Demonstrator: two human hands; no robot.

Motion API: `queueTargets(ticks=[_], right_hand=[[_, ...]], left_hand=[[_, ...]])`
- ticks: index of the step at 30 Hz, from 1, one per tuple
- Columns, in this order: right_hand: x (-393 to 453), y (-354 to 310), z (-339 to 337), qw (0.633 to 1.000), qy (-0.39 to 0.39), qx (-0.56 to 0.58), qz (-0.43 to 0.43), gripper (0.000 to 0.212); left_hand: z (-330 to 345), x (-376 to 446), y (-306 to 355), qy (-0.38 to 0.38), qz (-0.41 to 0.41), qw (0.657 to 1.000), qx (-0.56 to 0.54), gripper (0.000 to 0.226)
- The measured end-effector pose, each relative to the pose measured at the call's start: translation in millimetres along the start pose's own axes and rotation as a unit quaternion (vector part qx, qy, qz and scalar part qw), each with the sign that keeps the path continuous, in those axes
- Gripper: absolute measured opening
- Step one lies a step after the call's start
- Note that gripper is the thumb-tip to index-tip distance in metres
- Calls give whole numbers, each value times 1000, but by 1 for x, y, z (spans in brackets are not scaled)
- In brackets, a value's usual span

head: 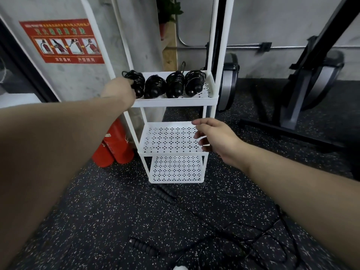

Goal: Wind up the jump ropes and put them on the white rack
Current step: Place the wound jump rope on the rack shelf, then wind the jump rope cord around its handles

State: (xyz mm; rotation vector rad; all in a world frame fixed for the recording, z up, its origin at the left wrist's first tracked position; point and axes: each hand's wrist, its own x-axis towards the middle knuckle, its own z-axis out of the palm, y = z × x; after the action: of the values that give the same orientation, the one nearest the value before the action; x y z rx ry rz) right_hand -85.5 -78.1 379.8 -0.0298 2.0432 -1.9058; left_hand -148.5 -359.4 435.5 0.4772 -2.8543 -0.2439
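An unwound jump rope (194,221) lies on the floor nearest, handles pointing away toward the rack, below and nearer the right hand (216,139), whose grip hangs loose and empty. Farther off, the left hand (118,90) holds the leftmost wound rope (136,82) on the white rack (175,102) top shelf, beside three others; how tightly its fingers close I cannot tell.

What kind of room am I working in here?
Most likely a gym. The floor is black speckled rubber floor, exercise machines stand by the wall, and wound jump ropes sit on the white rack.
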Motion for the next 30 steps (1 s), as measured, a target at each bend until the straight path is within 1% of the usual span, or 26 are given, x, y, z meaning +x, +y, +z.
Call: queueTargets(ticks=[2, 4, 5, 7, 10, 15, 18, 22, 24, 27, 29, 30], right_hand=[[-7, 0, -7, 1000, 4, 2, 2, 18], [-15, 2, -15, 1000, 5, 3, 6, 17], [-19, 3, -19, 1000, 3, 3, 7, 17], [-29, 6, -29, 1000, 1, 0, 11, 16], [-46, 11, -45, 1000, 4, 0, 26, 18], [-78, 45, -76, 998, 11, -25, 58, 18], [-96, 76, -96, 995, 15, -39, 91, 18], [-112, 124, -123, 989, 10, -54, 139, 18], [-115, 151, -135, 985, 10, -67, 161, 17], [-116, 197, -148, 977, -2, -74, 202, 16], [-116, 231, -151, 970, -6, -66, 233, 15], [-116, 248, -152, 967, -7, -63, 248, 15]], left_hand=[[-2, -16, 8, 15, 19, 1000, -10, 42], [-3, -40, 21, 38, 60, 997, -36, 43], [-4, -52, 29, 35, 91, 994, -39, 41], [0, -79, 47, 8, 137, 990, -45, 34], [13, -119, 71, -45, 175, 982, -57, 30], [67, -185, 104, -128, 195, 965, -122, 27], [109, -229, 125, -208, 196, 949, -129, 30], [170, -280, 143, -323, 160, 923, -137, 42], [205, -298, 145, -378, 123, 906, -143, 42], [256, -323, 143, -459, 17, 873, -164, 30], [287, -339, 138, -486, -71, 850, -190, 22], [302, -347, 135, -492, -111, 840, -200, 22]])
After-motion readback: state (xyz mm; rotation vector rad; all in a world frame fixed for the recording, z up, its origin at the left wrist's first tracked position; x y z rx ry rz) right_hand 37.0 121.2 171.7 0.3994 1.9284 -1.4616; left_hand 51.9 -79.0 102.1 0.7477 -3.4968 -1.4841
